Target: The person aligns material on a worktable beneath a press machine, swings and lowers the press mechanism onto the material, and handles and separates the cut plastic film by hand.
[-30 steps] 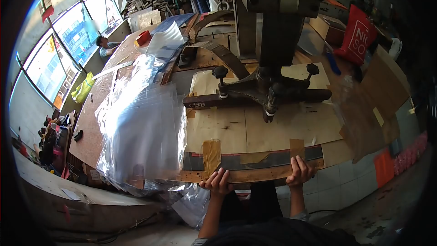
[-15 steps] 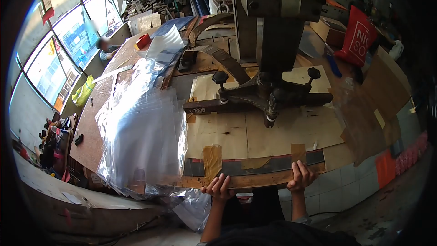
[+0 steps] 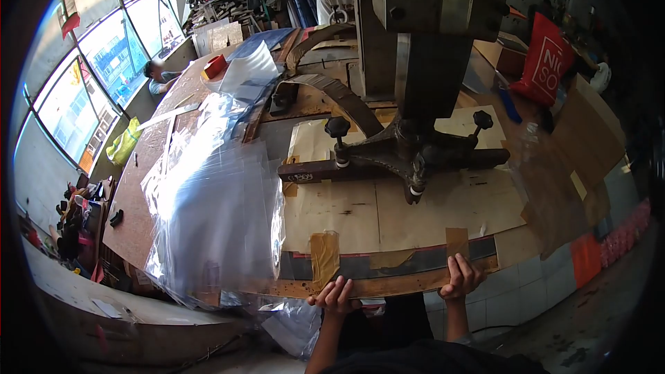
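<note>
My left hand (image 3: 336,296) grips the front edge of a wooden board (image 3: 395,287), its fingers curled over the top. Further right, my right hand (image 3: 463,277) holds the same edge, with its fingertips close to a strip of brown tape (image 3: 456,241). Another brown tape strip (image 3: 324,257) runs down to the board just above my left hand. Behind the edge lies a dark strip (image 3: 429,260), then tan sheets (image 3: 332,218) on the board. Over these sheets stands a dark metal press head (image 3: 409,142) with a crossbar and black knobs. Both thumbs are hidden.
Clear plastic sheets (image 3: 215,215) are piled on the table at the left. A red tape roll (image 3: 215,66) lies farther back. At the right are a red bag (image 3: 544,62) and cardboard (image 3: 589,128). One person sits at the far left; another is behind the press.
The whole scene sits slightly lower in the view, as the camera has shifted. Both hands keep their hold on the board's edge. The person at the far left has changed posture a little.
</note>
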The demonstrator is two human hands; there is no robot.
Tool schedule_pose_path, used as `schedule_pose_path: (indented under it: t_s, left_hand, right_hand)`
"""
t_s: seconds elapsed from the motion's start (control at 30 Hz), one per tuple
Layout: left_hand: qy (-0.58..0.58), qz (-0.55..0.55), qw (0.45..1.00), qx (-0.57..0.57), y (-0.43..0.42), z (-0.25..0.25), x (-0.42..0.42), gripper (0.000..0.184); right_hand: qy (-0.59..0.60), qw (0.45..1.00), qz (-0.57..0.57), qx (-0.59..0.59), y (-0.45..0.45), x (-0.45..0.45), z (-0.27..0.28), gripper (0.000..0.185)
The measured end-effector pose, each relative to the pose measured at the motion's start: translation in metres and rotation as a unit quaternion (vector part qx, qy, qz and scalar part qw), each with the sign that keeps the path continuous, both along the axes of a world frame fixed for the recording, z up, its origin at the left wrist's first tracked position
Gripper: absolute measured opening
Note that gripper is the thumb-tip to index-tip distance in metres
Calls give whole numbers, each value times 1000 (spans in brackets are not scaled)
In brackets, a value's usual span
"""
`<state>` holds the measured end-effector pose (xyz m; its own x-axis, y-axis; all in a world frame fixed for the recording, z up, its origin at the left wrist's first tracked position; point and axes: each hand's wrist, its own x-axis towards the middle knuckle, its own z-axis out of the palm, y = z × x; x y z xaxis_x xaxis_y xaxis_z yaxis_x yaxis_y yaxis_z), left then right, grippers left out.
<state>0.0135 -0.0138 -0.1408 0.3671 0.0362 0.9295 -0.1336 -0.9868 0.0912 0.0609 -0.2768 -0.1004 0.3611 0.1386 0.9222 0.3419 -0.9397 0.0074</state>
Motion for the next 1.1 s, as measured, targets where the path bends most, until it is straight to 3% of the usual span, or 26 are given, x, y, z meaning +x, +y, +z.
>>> schedule_pose_path:
  t_s: [1.1]
  left_hand:
    - [-32,9,999,-7,-2,2,3,42]
  right_hand:
    - [11,1000,-4,-3,0,-3,1,61]
